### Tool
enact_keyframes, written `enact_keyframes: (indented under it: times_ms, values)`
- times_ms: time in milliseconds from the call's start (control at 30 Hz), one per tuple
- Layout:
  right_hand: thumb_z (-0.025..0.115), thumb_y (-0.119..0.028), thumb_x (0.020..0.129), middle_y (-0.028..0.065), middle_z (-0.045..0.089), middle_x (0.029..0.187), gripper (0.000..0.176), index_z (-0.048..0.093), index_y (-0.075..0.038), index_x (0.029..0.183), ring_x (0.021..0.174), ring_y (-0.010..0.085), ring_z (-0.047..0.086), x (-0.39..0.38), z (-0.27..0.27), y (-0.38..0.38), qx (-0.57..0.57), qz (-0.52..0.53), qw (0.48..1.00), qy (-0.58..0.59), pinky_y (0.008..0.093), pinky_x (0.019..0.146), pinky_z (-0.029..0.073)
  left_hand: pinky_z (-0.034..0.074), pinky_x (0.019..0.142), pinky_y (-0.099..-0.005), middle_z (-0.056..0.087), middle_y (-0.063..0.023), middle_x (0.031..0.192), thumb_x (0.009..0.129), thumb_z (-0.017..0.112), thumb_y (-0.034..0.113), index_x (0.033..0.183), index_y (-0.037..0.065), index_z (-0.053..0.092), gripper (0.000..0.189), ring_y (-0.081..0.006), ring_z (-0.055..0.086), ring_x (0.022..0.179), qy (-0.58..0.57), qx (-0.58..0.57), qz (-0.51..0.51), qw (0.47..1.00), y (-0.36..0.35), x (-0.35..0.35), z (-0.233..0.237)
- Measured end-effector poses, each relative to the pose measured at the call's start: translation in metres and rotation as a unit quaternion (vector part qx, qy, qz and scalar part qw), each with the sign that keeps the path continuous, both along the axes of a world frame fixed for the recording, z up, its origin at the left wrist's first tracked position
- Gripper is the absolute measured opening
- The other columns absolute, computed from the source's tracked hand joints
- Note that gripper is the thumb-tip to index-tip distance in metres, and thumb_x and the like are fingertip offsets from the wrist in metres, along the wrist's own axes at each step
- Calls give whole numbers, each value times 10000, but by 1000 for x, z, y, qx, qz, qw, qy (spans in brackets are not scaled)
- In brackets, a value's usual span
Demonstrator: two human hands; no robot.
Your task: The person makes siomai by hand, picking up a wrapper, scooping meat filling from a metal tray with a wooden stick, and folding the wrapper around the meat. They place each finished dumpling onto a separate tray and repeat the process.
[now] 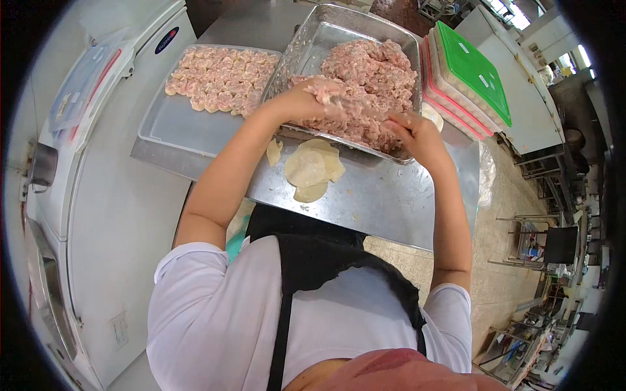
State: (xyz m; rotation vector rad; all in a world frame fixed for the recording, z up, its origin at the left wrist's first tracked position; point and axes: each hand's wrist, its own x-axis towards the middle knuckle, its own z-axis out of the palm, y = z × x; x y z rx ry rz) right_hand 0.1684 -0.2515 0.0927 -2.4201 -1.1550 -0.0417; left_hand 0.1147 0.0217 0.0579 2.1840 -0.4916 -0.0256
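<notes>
Filling curled left fingers (330, 99), minced meat (373, 70) lies beneath right fingers (394, 124) pinching a utensil (360, 108).

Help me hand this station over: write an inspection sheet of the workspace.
Surface: metal table, smudges and specks on the near side.
Job's things: minced meat in a metal pan; meat-filled pieces in rows on a plastic tray; pale wrappers, loose.
Clutter: stacked boxes, green lid uppermost, right of the pan.
Grippers: bare hands; left hand over the pan, meat on it; right hand gripping what looks like a flat tool.
Cables: nothing seen.
Surroundings: white cabinet left, tiled floor right.
</notes>
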Motion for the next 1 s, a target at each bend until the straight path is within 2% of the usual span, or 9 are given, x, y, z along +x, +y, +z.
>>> enact_keyframes:
  times_ms: [67,167,267,400,500,567,700,767,1000]
  values:
    - [629,-250,884,163,642,855,240,688,-67,1027,773,337,642,-9,4,6,-20,-33,994,-103,414,672,500,461,764,-317,635,-53,916,756,737,268,942,58,623,303,-142,562,867,92,-108,145,979,-3,6,-7]
    - [599,-263,896,160,633,840,219,678,-113,1034,750,353,638,-16,-17,19,95,-24,979,-180,437,636,503,465,760,-316,639,-48,927,759,737,280,957,46,621,328,-136,560,862,26,-113,130,985,8,22,-42]
    - [575,-228,916,185,658,944,203,682,-113,1044,838,349,639,10,-40,15,-168,-127,968,-136,438,691,509,462,830,-315,638,-61,1020,756,735,264,1050,52,625,379,-150,573,944,97,6,106,990,10,26,-27]
    - [585,-223,915,182,664,946,237,674,-93,1092,825,321,654,17,-6,-19,-133,-129,973,-139,400,707,508,442,900,-319,627,-72,1094,756,738,272,1099,66,617,418,-163,564,1035,23,-72,115,990,19,1,-15]
    - [600,-269,907,176,672,935,297,657,-49,1098,827,302,654,12,16,-27,29,-115,992,-31,355,713,501,488,775,-338,676,-125,963,756,735,255,1138,72,577,452,-228,634,859,-49,-69,116,990,20,-2,-1]
    - [621,-263,904,177,672,904,317,653,-34,1119,789,263,646,-10,34,-14,105,-86,981,141,326,721,486,436,917,-330,633,-88,1119,755,741,257,1124,66,610,436,-197,579,1070,-92,-35,90,991,23,4,-4]
    - [623,-229,904,177,663,872,296,653,-23,1114,772,233,635,-19,1,10,92,4,991,99,320,719,486,459,867,-332,655,-92,1053,748,735,222,1113,61,619,416,-197,604,1002,2,-70,52,996,8,-6,22]
    - [615,-221,907,179,660,871,294,648,-24,1122,768,239,634,-8,-9,15,67,40,990,119,317,718,486,475,807,-321,664,-83,980,750,730,205,1087,51,628,384,-167,611,913,-138,6,-9,990,11,-2,17]
    - [621,-246,890,134,620,808,231,662,-111,1073,730,338,626,-20,-5,34,44,-23,983,-175,430,613,497,486,792,-308,660,-56,982,758,724,174,1101,22,615,391,-146,603,873,-57,-158,143,975,29,23,-45]
